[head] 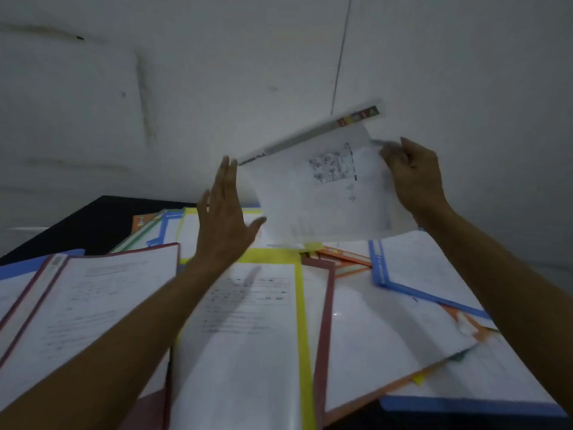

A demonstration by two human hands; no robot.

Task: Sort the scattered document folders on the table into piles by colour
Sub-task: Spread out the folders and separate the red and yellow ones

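A white folder (322, 187) with a clear cover and a white spine is lifted above the table, tilted. My right hand (414, 172) pinches its right edge. My left hand (224, 218) is flat with straight fingers against the folder's left edge. Below lie scattered folders: a yellow folder (299, 305) in the middle, a red folder (93, 293) at the left, another red folder (328, 321) right of the yellow one, a blue folder (412, 274) at the right and an orange folder (344, 259) behind it.
More folders in green, blue, yellow and orange (164, 228) overlap at the back of the black table (86, 225). Another blue folder (465, 405) lies at the front right edge. A pale wall (217, 72) stands close behind.
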